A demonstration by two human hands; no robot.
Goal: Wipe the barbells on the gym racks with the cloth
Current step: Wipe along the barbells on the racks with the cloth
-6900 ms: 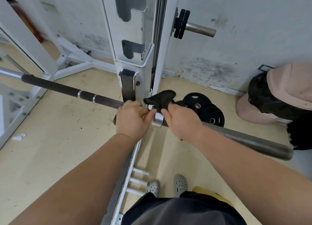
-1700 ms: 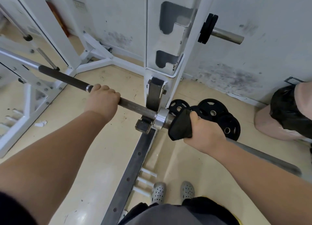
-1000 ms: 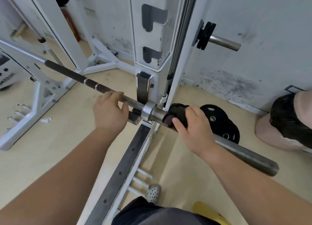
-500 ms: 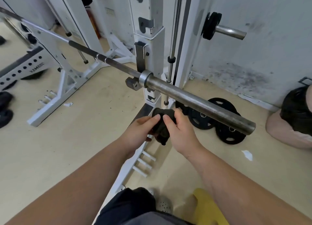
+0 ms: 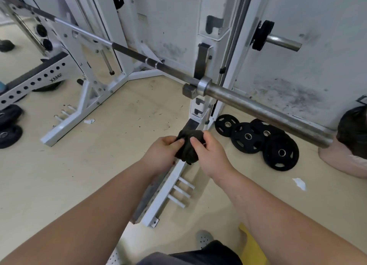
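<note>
Both hands, left hand (image 5: 164,155) and right hand (image 5: 210,155), pinch the bunched black cloth (image 5: 189,145) between them, below the racked barbell (image 5: 258,107); likely refolding; expose a fresh face, then wrap the sleeve above firmly.

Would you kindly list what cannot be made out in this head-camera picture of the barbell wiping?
Head view:
- cloth: most of its surface, covered by the left hand and right hand holding it.
- barbell: far end, cut off by the left edge.
- dark bundle: what it is, cut off by the right edge.
- weight plates: markings, too small.
</note>
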